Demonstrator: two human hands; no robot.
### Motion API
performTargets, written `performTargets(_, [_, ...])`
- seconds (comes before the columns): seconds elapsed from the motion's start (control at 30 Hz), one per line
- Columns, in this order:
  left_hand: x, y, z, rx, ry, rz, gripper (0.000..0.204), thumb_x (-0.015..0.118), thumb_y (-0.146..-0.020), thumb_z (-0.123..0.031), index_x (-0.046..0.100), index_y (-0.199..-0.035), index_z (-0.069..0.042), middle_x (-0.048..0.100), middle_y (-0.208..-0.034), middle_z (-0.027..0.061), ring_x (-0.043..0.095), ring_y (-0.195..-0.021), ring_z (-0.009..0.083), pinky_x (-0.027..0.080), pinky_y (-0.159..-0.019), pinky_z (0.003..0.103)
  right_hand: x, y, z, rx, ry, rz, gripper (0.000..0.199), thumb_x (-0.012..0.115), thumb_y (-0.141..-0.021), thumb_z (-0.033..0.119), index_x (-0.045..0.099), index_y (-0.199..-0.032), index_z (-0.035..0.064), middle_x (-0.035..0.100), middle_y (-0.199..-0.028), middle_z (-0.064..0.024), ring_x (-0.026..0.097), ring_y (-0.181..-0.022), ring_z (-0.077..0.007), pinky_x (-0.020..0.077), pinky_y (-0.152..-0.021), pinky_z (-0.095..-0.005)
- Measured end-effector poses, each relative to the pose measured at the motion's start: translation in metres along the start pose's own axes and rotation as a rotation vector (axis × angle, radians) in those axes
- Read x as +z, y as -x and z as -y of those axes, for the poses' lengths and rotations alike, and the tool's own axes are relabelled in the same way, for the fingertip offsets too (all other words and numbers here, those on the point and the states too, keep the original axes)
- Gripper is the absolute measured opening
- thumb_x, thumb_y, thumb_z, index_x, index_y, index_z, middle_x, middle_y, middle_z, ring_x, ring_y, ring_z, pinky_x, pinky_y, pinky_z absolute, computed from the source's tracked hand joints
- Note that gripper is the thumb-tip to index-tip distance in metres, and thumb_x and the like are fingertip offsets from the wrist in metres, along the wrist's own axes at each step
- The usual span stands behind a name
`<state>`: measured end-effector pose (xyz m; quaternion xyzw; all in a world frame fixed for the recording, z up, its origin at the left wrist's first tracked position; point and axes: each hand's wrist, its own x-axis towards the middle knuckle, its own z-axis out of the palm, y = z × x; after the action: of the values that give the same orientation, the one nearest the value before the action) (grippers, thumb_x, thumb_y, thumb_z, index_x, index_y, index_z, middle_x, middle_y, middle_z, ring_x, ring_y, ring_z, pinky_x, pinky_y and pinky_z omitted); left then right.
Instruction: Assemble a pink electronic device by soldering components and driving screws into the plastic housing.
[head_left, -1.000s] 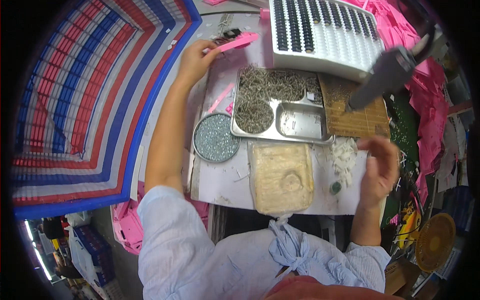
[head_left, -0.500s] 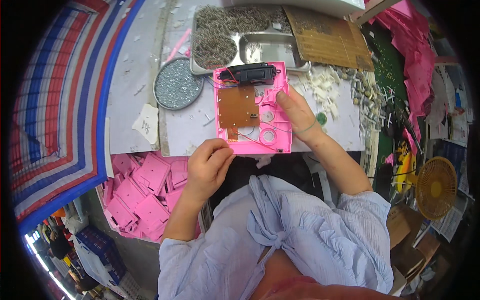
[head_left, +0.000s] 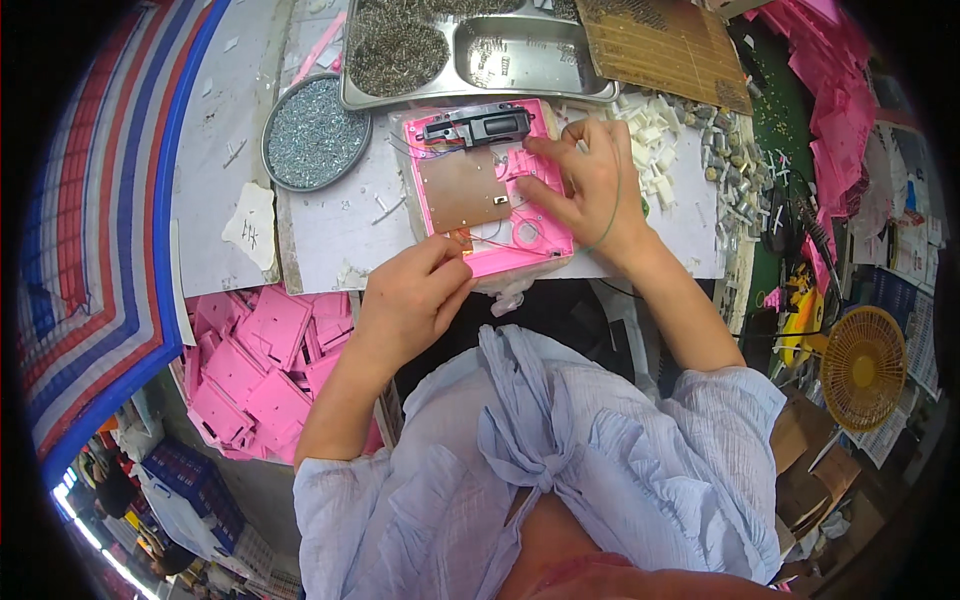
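Observation:
A pink plastic housing [head_left: 490, 262] lies slightly turned at the table's near edge, open side up. Inside it are a brown circuit board [head_left: 462, 190], a black speaker-like module [head_left: 486, 127] along the far side and several thin wires. My left hand [head_left: 418, 300] is closed at the near left corner, its finger and thumb pinching the housing's edge by the wires. Over the right side reaches my right hand [head_left: 600, 185], thumb and forefinger apart, tips at the small pink parts inside. Whether anything tiny lies under those tips is hard to see.
A round dish of small metal pieces [head_left: 318, 132] stands left of the housing. Behind is a steel tray [head_left: 465, 92] with screws; cardboard [head_left: 665, 50] lies beside it. White plastic parts [head_left: 655, 150] and metal cylinders [head_left: 728, 175] lie right. Pink panels [head_left: 265, 360] fill a box below left.
The housing has come down and turned slightly anticlockwise. My right hand has let go of its right edge and moved over the inside. The left hand stays at the near left corner.

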<state>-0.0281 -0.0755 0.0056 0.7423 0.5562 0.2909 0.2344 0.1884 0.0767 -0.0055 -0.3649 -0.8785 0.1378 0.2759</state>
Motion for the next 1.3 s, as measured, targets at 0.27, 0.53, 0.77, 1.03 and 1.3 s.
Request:
performTargets(0.27, [-0.001,-0.004,0.001,0.016,-0.012,0.049,0.015,0.076,-0.08,-0.007,0.062,-0.087,-0.005,0.063,-0.096,0.0102,0.066,-0.079,0.03,0.054,-0.066,0.039,0.024,-0.018,0.003,0.169,0.02,-0.001,0.032,0.082,-0.069,0.035,0.064,-0.077,0.0103,0.058,-0.083,-0.0069,0.051,-0.088,-0.0309,0.0427,-0.076,-0.0438])
performTargets(0.53, [-0.007,-0.003,-0.002,-0.056,-0.009,0.106,0.023,0.078,-0.079,-0.011,0.063,-0.096,-0.005,0.062,-0.099,0.0108,0.065,-0.082,0.0315,0.053,-0.067,0.04,0.007,0.0,-0.002,0.364,-0.359,-0.007,0.021,0.079,-0.078,0.026,0.071,-0.081,0.0071,0.062,-0.077,-0.0083,0.056,-0.075,-0.0301,0.0444,-0.067,-0.04])
performTargets(0.77, [0.02,-0.036,-0.039,0.105,-0.161,-0.06,0.044,0.08,-0.074,-0.022,0.066,-0.113,-0.009,0.057,-0.094,0.0069,0.058,-0.086,0.0243,0.04,-0.083,0.039,-0.031,0.081,0.049,-0.039,-0.441,0.161,0.011,0.074,-0.084,0.01,0.072,-0.095,0.0065,0.065,-0.079,-0.009,0.062,-0.074,-0.0295,0.0494,-0.066,-0.0376])
performTargets(1.03, [0.035,-0.009,-0.019,0.375,-0.043,-0.085,0.018,0.067,-0.077,-0.013,0.068,-0.094,-0.008,0.06,-0.087,0.0027,0.059,-0.078,0.0204,0.045,-0.067,0.036,-0.039,0.036,0.029,-0.235,-0.302,0.251,0.039,0.075,-0.081,0.034,0.071,-0.11,0.008,0.064,-0.101,-0.0073,0.056,-0.094,-0.0299,0.044,-0.087,-0.0444])
performTargets(1.3, [0.013,0.053,0.007,-0.098,-0.089,-0.228,0.015,0.078,-0.077,-0.008,0.064,-0.082,-0.007,0.061,-0.08,0.0083,0.058,-0.062,0.0278,0.046,-0.056,0.04,0.016,0.038,0.064,-0.3,-0.132,0.162,0.03,0.079,-0.076,0.026,0.071,-0.099,0.0084,0.063,-0.098,-0.0044,0.057,-0.098,-0.0259,0.042,-0.09,-0.045])
